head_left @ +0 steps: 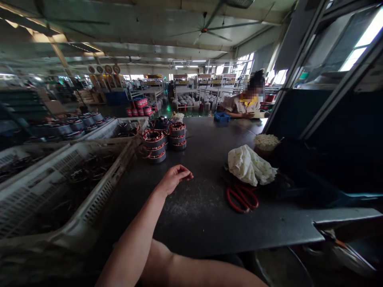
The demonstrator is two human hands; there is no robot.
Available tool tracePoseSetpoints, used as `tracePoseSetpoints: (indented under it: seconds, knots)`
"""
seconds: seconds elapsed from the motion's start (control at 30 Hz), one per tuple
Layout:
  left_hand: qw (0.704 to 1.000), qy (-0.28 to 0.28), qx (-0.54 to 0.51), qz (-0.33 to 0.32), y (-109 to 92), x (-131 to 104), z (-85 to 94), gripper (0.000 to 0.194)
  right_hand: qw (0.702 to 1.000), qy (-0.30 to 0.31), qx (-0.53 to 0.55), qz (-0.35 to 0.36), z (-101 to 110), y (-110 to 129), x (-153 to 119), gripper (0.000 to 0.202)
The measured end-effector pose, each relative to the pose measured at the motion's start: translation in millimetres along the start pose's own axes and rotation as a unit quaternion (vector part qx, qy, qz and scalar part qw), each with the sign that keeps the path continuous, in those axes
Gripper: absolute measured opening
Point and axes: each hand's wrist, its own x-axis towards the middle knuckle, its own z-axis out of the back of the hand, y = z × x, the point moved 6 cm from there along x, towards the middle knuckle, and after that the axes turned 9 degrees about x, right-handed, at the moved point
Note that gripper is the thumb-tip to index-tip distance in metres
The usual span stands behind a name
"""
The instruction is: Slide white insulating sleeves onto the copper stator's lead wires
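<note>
My left hand [176,177] is over the dark tabletop [206,223], its fingers curled and thumb tip pressed toward them. Anything in that pinch is too small to make out. Beyond it stand stacked motor stators [154,147] with orange-red windings, and a second stack [177,136] is just to the right. My right forearm [191,269] crosses low in the view from right to left and passes behind the left arm, which hides the right hand. Red-handled scissors [241,199] lie to the right, partly under a white printed cloth [251,165].
White plastic crates [98,205] with dark parts line the left side. Behind the cloth is a container of small white pieces [266,141]. A co-worker [243,105] sits at the table's far end near a blue bin [222,117]. A dark blue panel [338,119] bounds the right.
</note>
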Motion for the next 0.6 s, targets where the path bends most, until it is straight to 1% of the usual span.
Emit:
tracePoseSetpoints:
  seconds: [0.03,0.1,0.17,0.2,0.27,0.3,0.37,0.43,0.47,0.53,0.6]
  knots:
    - [1.0,-0.006,0.013,-0.005,1,1,1.7,0.038,1.0,-0.003,-0.01,-0.001,0,0,0,0.038]
    - [0.997,-0.029,0.075,-0.016,5,4,7.3,0.028,1.0,0.004,-0.021,0.002,1,0,0,0.039]
    - [0.983,-0.059,0.171,-0.018,10,7,13.4,0.014,0.999,0.026,-0.021,0.006,1,-1,1,0.039]
    - [0.972,-0.065,0.227,-0.013,12,8,15.1,0.009,0.999,0.037,-0.021,0.009,2,-1,2,0.04]
    - [0.938,-0.049,0.344,-0.007,15,8,14.1,0.005,0.998,0.056,-0.018,0.01,7,-3,3,0.043]
    - [0.914,-0.033,0.404,-0.01,15,8,11.6,0.005,0.998,0.062,-0.016,0.008,10,-4,4,0.044]
    - [0.857,-0.009,0.515,-0.027,12,6,5.3,0.008,0.997,0.069,-0.016,0.009,16,-5,5,0.047]
    - [0.805,-0.005,0.593,-0.033,8,4,-0.2,0.011,0.997,0.076,-0.025,0.01,21,-7,5,0.048]
    - [0.786,-0.006,0.618,-0.03,8,3,-2.5,0.012,0.996,0.082,-0.032,0.011,22,-7,5,0.048]
    - [0.763,-0.008,0.646,-0.019,8,3,-7.0,0.011,0.995,0.094,-0.039,0.013,23,-7,4,0.048]
    - [0.754,-0.008,0.657,-0.014,10,3,-11.4,0.009,0.994,0.103,-0.032,0.014,23,-8,3,0.049]
